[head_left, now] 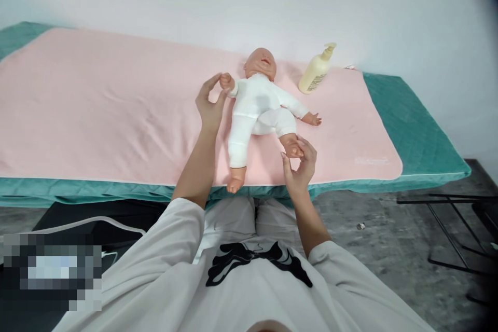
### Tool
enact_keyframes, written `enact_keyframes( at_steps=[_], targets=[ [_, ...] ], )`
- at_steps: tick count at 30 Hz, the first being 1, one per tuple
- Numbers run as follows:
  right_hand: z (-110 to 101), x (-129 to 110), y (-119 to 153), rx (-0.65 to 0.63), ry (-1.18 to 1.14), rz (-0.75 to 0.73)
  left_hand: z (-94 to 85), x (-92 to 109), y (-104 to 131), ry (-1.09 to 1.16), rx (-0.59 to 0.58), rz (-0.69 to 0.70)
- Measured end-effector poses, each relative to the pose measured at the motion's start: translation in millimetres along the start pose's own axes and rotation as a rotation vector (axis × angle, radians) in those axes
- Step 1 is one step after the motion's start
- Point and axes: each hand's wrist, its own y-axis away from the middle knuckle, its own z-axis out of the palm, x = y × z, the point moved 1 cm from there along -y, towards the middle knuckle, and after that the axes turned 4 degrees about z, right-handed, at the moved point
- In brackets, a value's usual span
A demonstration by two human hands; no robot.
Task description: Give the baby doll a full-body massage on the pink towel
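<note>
A baby doll (257, 101) in a white suit lies on its back on a pink mat (163, 109), its head toward the wall. My left hand (211, 101) has thumb and fingers curved round the doll's fist (227, 82) at the left side. With my right hand (301, 165) I hold the doll's foot (291, 145) on the right between thumb and fingers; that leg is bent outward. The doll's other leg lies straight, its foot (236, 180) at the mat's front edge. The doll's other arm stretches to the right, palm open.
A pale yellow pump bottle (316, 71) stands on the mat, right of the doll's head. Green bedding (416, 124) shows beyond the mat. A black metal frame (447, 228) is on the floor at the right. At the lower left, a pale cable (97, 219) crosses a dark surface.
</note>
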Motion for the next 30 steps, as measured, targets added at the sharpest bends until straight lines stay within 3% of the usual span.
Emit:
enact_keyframes(
  at_steps=[6,11,15,18,21,27,30],
  targets=[
    [-12,1,23,-0.013,0.047,0.002,-13.5,-34,-16,0.069,0.199,-0.151],
    [-16,10,47,-0.026,0.067,-0.004,-25.8,-72,-18,0.08,0.091,-0.398],
    [-15,15,66,-0.08,0.113,0.021,-31.2,-95,-15,0.114,0.174,-0.382],
    [-12,19,78,-0.105,0.116,0.058,-30.6,-100,-11,0.169,0.32,-0.48],
    [-8,22,87,-0.12,0.139,0.104,-29.3,-98,-8,0.225,0.36,-0.592],
    [-5,26,92,-0.127,0.124,0.099,-34.4,-96,-7,0.24,0.274,-0.577],
    [-6,24,89,-0.106,0.117,0.086,-37.2,-99,-8,0.17,0.146,-0.421]
  ],
)
